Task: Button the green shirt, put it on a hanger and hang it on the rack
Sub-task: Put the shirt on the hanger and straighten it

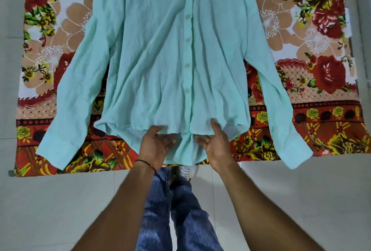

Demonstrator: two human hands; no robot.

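Observation:
A pale green long-sleeved shirt [156,53] lies flat, front up, on a flowered cloth, collar at the far end and both sleeves spread outward. Several buttons run down its placket [187,39] and look fastened. My left hand [155,146] pinches the front hem just left of the placket, thumb on top of the fabric and fingers under it. My right hand [215,146] holds the hem just right of the placket the same way. The front hem is lifted a little off the back panel. No hanger or rack is in view.
The red, orange and white flowered cloth [313,82] covers a pale tiled floor [60,200]. My legs in blue jeans [170,210] and light shoes [187,170] stand at the cloth's near edge, under the shirt's tail.

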